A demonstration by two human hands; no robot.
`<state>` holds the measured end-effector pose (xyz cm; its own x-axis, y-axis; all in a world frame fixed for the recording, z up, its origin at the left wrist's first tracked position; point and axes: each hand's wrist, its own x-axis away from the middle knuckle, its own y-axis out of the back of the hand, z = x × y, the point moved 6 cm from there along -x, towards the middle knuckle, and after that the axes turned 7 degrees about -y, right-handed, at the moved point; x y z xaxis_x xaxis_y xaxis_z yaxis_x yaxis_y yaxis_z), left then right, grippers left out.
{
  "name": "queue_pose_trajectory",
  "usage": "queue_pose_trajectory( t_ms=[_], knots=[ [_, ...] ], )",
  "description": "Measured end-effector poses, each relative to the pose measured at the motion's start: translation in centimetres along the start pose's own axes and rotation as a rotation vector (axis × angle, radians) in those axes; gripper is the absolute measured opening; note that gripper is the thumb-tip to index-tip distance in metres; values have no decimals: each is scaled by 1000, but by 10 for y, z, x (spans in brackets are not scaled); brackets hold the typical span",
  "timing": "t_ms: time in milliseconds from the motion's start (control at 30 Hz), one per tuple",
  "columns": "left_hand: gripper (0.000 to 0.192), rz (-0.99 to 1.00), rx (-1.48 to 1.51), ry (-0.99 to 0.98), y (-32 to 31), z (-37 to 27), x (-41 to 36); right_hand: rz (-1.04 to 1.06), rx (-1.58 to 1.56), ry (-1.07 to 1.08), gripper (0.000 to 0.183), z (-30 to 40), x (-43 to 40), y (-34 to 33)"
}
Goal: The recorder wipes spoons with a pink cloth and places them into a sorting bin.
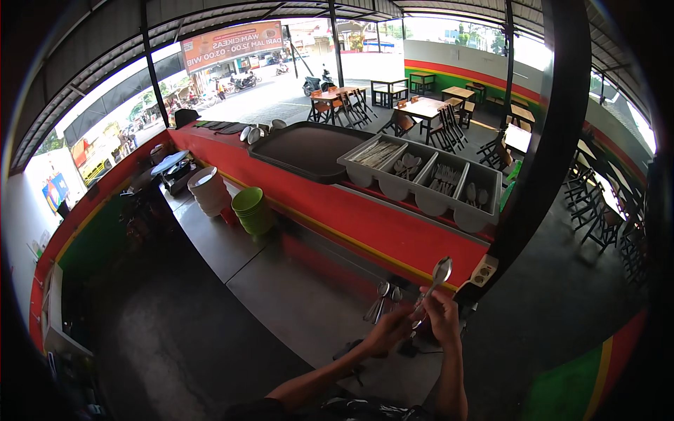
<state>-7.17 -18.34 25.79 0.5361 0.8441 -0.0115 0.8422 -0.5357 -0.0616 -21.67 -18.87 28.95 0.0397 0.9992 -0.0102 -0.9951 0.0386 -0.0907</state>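
Note:
Over the near end of the grey counter, my right hand (442,313) grips a metal spoon (441,272) by its handle, bowl pointing up. My left hand (392,330) is closed just beside it, around the lower part of metal cutlery; which pieces it holds is hard to tell. Several metal spoons (380,300) lie on the counter behind my left hand. On the red ledge beyond, a grey cutlery tray (457,202) has compartments with wrapped chopsticks or similar sticks (375,153), spoons (407,166), forks (445,176) and more spoons (477,194).
A dark serving tray (310,147) lies left of the cutlery tray. Green bowls (251,209) and white bowls (208,189) stand stacked on the counter. A black post (553,131) and a power socket (483,272) are at the right. Dining tables (421,108) stand beyond the ledge.

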Motion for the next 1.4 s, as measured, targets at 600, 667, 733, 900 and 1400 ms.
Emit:
queue_pose_trajectory(
  t_ms=[600,667,733,900,1400],
  knots=[
    [36,-138,-292,-518,-23,-162,-219,-480,448,355,27,169,-161,111],
    [35,-230,-578,-585,-21,-173,-240,-489,450,339,29,170,-185,126],
    [35,-264,-650,-578,-18,-177,-260,-520,495,319,30,173,-204,133],
    [33,-304,-868,-557,-31,-173,-309,-587,612,213,31,140,-265,179],
    [25,-409,-921,-578,-33,-149,-325,-825,850,138,23,131,-253,171]
  ],
)
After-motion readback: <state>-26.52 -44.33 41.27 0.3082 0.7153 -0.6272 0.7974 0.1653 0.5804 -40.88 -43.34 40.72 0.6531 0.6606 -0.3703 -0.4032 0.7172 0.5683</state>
